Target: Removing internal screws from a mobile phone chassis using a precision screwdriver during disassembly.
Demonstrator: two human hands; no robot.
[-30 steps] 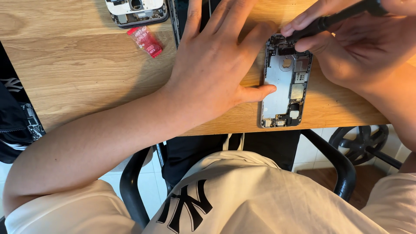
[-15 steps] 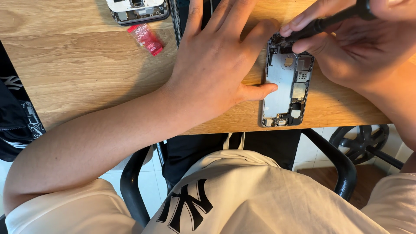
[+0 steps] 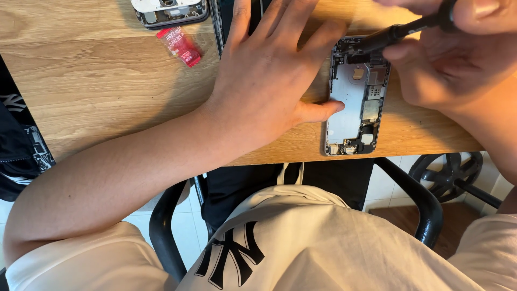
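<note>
An opened silver smartphone chassis, its metal shell bared with small boards and connectors inside, lies flat on the light wooden desk, close to the near edge and right of the scene's middle. The left hand lies spread flat on the desk just left of it, fingers open and pointing to the far side, holding nothing; its thumb touches the chassis's left edge about halfway along. The right hand is on the right, its grip closed around a slim black screwdriver, whose tip comes down at a slant onto the far end of the chassis, among the dark parts there.

Inside the shell, a plain silver plate fills the middle, and a cluster of small components sits at the near end.

On the far left of the desk lies a small red plastic packet, and beyond it a second phone frame, partly cut off. A dark flat panel lies partly under the left hand's fingers.
</note>
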